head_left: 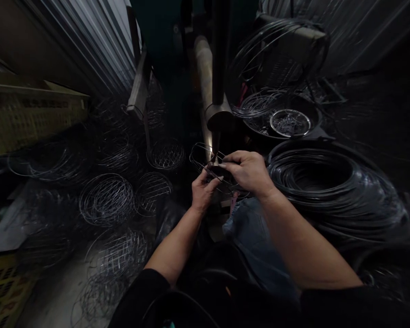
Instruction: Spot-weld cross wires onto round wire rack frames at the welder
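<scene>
Both my hands meet at the lower tip of a machine with a thick metal arm (205, 68) and a dark upright rod above it. My left hand (203, 190) pinches a round wire frame (200, 152) from the left, thumb and fingers pressed together. From the right, my right hand (248, 171) closes its fingers on the same frame near the machine's tip. The exact contact point between the fingers is dark and partly hidden. Part of the frame's loop shows beyond my left fingers, and more wire runs below my right hand.
Large wire coils (328, 191) lie at the right. Behind them, a dark basin (256, 127) holds wire and a small round bowl (290, 123) of metal pieces. Round wire grids (105, 200) pile up on the left floor. Yellow crates (37, 114) stand farther left.
</scene>
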A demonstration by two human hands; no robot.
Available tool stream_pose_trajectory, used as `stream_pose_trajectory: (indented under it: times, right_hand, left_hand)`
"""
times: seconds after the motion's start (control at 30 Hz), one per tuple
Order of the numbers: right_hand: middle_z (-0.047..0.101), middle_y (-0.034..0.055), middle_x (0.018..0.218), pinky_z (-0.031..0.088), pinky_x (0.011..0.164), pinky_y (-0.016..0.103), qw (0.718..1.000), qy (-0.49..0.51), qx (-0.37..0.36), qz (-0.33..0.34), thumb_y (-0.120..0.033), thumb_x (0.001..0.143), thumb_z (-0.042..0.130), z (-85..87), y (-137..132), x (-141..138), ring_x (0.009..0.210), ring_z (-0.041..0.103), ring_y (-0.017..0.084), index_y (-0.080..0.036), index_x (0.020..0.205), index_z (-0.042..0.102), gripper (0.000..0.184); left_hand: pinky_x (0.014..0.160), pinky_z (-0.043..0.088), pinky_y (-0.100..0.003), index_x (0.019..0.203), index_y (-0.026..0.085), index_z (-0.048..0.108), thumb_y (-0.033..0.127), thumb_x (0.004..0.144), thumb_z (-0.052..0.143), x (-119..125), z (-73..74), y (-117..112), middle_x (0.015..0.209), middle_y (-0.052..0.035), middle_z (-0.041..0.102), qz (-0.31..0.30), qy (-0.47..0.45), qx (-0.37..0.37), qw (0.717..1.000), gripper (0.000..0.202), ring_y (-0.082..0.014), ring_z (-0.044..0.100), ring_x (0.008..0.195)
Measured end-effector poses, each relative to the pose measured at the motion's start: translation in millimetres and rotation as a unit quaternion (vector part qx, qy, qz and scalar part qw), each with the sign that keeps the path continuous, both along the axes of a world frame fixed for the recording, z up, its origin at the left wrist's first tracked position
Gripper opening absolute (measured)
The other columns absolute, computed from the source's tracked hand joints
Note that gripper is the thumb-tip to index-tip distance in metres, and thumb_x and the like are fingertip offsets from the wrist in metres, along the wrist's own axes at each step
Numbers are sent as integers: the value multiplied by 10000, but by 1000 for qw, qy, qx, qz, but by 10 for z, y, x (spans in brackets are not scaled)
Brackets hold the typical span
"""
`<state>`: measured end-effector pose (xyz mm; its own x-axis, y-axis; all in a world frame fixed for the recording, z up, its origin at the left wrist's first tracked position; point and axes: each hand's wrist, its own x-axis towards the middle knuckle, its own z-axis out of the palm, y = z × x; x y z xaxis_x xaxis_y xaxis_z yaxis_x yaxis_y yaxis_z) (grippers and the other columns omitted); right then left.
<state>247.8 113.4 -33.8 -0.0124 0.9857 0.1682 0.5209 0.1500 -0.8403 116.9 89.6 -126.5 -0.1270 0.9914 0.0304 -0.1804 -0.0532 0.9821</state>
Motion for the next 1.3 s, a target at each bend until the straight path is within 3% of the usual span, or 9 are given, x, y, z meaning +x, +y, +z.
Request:
stream_pose_trajectory:
  times: [0.23,0.4,0.57,0.87,1.3]
  right_hand:
    - [727,42,770,469,681,303,1000,-17,11,11,-211,748,683,13,-33,34,738,658,192,-182,751,763,85]
    - [712,60,1042,492,864,335,996,29,83,-24,-234,737,705,-127,-429,321,961,656,216,-207,817,744,93]
    - [717,41,893,504,783,327,995,96,32,-15,-269,789,670,-328,-688,397,829,660,189,-209,845,729,101]
    - [672,11,717,467,684,287,993,116,12,2,-241,741,669,-203,-377,161,706,619,163,-194,688,704,80]
    - [665,11,630,409,576,263,996,88,-22,-14,-270,674,666,-85,-104,39,612,573,145,-173,649,727,118]
  left_hand:
    - [817,472,-253,1350,238,536,226,666,792,104,-47,-93,833,24,659,-32,-58,-35,997,731,-107,588,767]
    - [720,475,-233,1274,209,586,267,645,805,71,62,-133,812,19,646,-17,-81,-81,993,669,-106,591,725]
    - [616,483,-243,1288,186,546,280,599,824,14,174,-144,752,25,596,-20,-148,-145,978,749,-127,602,700]
    - [652,523,-323,1240,186,541,255,613,811,-116,186,4,777,2,627,-29,-178,-181,967,686,-151,612,717]
    - [721,528,-383,1174,212,559,250,631,788,-197,172,208,740,23,604,-50,-201,-189,960,590,-140,595,701]
